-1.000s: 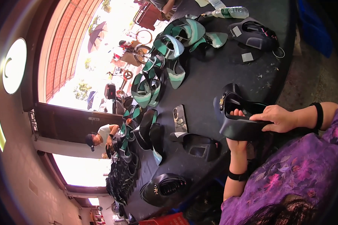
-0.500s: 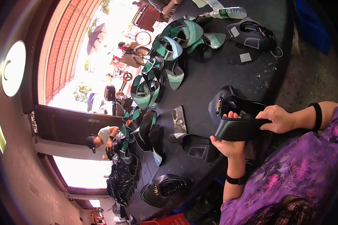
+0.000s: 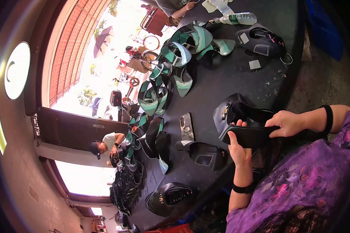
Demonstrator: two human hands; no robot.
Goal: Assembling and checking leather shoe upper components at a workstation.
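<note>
My right hand (image 3: 287,123), coming in from the right edge, pinches the edge of a black leather shoe upper (image 3: 252,136) between thumb and fingers. This upper has a gold-coloured ornament (image 3: 224,113) at its left end. Below, my left hand (image 3: 241,151) grips the near side, thumb against the outer face and fingertips showing through the opening; the rest of its fingers are hidden. Left of that hand another black upper (image 3: 204,155) lies on the table. A dark upper with lacing and a gold ornament (image 3: 169,198) rests farther down.
On the dark table (image 3: 217,85) lie a phone (image 3: 186,126), green-and-black shoe uppers (image 3: 153,95), a heap of black uppers (image 3: 126,184) and a plastic bottle (image 3: 239,18). Two other people (image 3: 114,143) (image 3: 175,9) are at the table's far side. A blue container (image 3: 324,35) stands upper right.
My left hand has gone from a spread, open palm under the upper to a grip with its thumb on the outer face. The upper has turned slightly; my right hand keeps its pinch.
</note>
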